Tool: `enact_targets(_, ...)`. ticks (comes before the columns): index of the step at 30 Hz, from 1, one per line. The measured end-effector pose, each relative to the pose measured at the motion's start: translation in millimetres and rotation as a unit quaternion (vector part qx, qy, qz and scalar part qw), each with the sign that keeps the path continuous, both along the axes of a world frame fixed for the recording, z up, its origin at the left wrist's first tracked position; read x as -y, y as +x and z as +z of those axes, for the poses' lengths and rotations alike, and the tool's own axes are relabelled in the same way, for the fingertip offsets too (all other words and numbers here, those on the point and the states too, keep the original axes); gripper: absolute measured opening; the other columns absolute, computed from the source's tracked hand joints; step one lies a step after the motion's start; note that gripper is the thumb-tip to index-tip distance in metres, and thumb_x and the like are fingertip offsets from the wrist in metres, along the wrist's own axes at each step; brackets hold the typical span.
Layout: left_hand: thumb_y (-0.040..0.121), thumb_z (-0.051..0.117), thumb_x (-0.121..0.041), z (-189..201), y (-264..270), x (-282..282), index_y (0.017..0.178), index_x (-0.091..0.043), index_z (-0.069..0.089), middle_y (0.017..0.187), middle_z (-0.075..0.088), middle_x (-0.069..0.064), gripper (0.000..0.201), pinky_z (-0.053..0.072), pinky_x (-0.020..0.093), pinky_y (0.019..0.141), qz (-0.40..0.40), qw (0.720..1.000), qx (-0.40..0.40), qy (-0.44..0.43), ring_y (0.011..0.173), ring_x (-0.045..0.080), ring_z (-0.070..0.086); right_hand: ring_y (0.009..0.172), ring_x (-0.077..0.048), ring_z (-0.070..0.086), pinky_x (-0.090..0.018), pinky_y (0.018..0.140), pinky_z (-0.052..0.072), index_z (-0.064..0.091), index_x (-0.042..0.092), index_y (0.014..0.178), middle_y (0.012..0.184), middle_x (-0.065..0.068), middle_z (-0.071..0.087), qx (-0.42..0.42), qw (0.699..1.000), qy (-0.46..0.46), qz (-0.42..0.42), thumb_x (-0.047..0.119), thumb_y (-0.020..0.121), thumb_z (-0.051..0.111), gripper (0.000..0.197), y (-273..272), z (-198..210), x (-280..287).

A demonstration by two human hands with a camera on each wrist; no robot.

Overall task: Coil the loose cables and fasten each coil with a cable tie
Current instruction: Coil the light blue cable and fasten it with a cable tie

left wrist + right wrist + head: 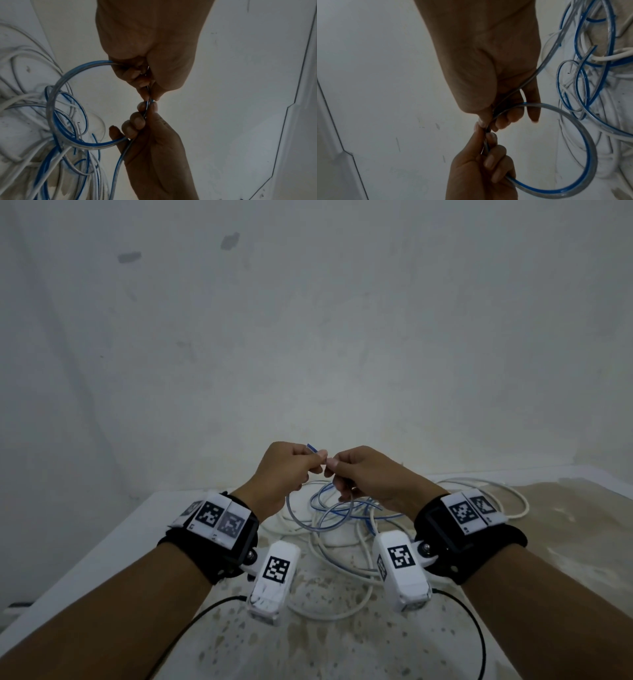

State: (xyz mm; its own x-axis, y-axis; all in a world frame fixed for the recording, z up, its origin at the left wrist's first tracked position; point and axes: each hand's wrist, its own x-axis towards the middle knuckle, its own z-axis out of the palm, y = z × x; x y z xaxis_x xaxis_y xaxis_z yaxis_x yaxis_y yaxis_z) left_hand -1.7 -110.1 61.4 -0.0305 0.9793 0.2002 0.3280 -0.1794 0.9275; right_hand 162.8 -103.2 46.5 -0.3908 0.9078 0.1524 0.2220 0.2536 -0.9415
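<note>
While both hands are raised above the bench [113, 542], they meet fingertip to fingertip around one thin cable. The left hand [279, 474] has its fingers [135, 75] curled into a loose fist, thumb and forefinger pinching the clear cable with a blue stripe [56, 86]; a short, straight end of it sticks up past the knuckles in the head view. The right hand [371, 477] pinches the same cable just beside the left fingertips, its other fingers [513, 116] bent inward around the strand.

Between the two grips the cable bows out into a single smooth, round loop [583, 147], glossy and translucent, with the blue line running along its inner edge. From the right palm the cable trails down to the heap on the bench.

That heap is a loose tangle: more of the blue-striped clear cable in overlapping curls [342, 508], mixed with thicker, matte white cables [493, 491] that sprawl in wide, irregular rings across the surface. The bench top is pale and mottled, with a speckled, stained look near the person and a sandy patch to the right. Black fabric wrist straps [219, 546] carry white blocks printed with square black-and-white markers, and thin black leads hang from them. A plain, scuffed whitish wall [308, 320] stands behind.
</note>
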Motion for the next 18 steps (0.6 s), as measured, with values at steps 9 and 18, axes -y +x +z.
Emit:
enact_targets(9, 0.092, 0.066, -0.020, -4.6, 3.1, -0.4, 0.088, 0.007, 0.069, 0.067, 0.059, 0.005, 0.027, 0.034, 0.020, 0.045, 0.005, 1.000, 0.008, 0.011, 0.047, 0.011, 0.041, 0.049, -0.008, 0.034, -0.025, 0.057, 0.042, 0.067, 0.007, 0.092, 0.052, 0.010, 0.034, 0.002, 1.000, -0.018, 0.005, 0.044, 0.101, 0.047, 0.043, -1.0, 2.0, 3.3)
enact_targets(18, 0.103, 0.039, -0.040, -13.2, -2.8, -4.1, 0.101, -0.009, 0.060, 0.094, 0.064, 0.005, 0.037, 0.046, 0.033, 0.077, 0.073, 0.997, 0.023, -0.011, 0.083, 0.020, 0.059, 0.045, -0.009, 0.018, -0.023, 0.049, 0.030, 0.048, 0.016, 0.077, 0.055, 0.006, 0.023, -0.197, 0.970, -0.132, -0.053, 0.029, 0.106, 0.040, 0.033, 10.5, 9.7, -8.5)
